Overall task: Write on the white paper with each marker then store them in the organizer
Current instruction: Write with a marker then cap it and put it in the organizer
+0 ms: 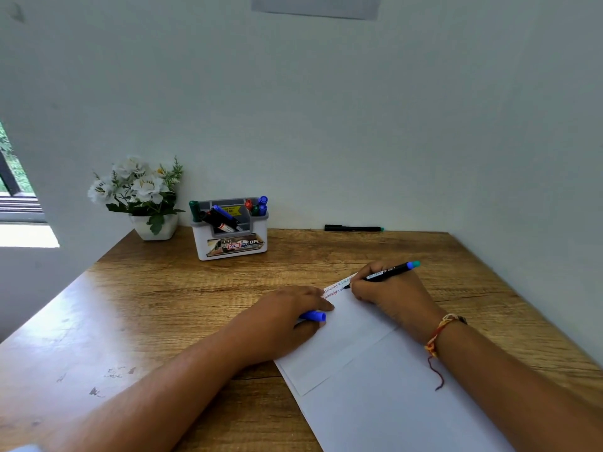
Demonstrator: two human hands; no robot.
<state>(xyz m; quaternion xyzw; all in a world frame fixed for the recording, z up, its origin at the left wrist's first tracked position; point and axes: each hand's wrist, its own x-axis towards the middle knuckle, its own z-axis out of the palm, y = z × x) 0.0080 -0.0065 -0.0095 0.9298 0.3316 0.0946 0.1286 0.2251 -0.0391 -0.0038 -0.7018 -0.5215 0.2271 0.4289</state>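
White paper lies on the wooden table, with coloured handwriting along its far edge. My right hand grips a black marker with a teal end, tip touching the paper beside the writing. My left hand rests flat on the paper's left edge and holds a blue cap under its fingers. The grey-and-white organizer stands at the back of the table with several markers in it. A second black marker lies against the wall to its right.
A white pot of white flowers sits left of the organizer in the back corner. Walls close the table at the back and right. A window is at the far left. A thread bracelet hangs from my right wrist.
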